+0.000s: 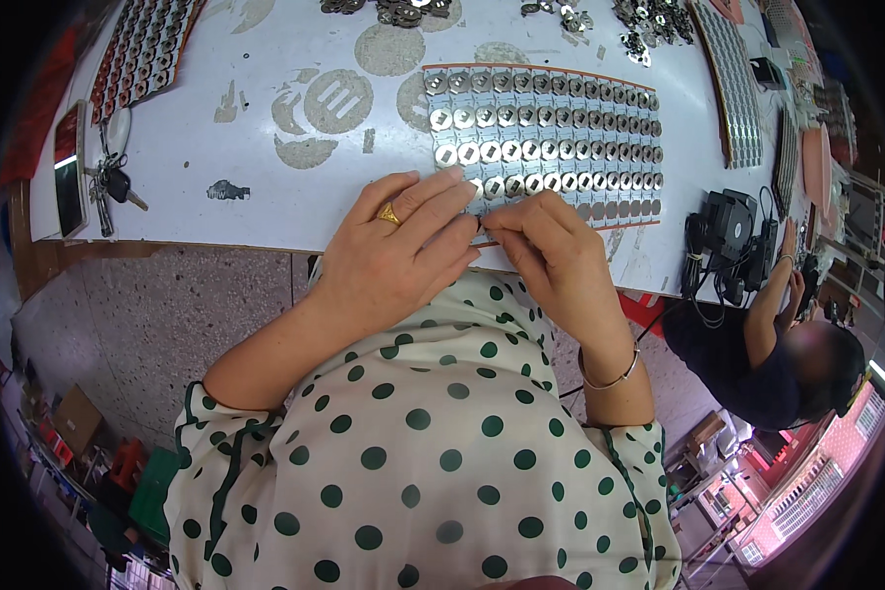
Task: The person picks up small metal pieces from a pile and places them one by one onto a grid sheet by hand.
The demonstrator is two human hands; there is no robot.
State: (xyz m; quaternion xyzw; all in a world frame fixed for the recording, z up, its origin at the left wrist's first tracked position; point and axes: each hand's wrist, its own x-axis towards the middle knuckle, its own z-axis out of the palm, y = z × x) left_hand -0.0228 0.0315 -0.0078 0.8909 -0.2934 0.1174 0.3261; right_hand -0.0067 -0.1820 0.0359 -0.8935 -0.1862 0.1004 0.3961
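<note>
A flat sheet (560,128) covered with rows of small silver metal parts lies on the white table (216,147). My left hand (403,246), with a gold ring, rests on the sheet's near left corner, its fingers pressed flat on the bottom row. My right hand (551,251) is beside it, thumb and forefinger pinched on something thin at the sheet's near edge; what it pinches is too small to tell. A thin bracelet sits on my right wrist.
Loose metal parts (403,10) are heaped at the table's far edge. More filled sheets lie at the far left (147,44) and right (733,84). A phone (67,167) and keys (108,187) lie at left. Another person (767,344) works at right, near black devices (728,231).
</note>
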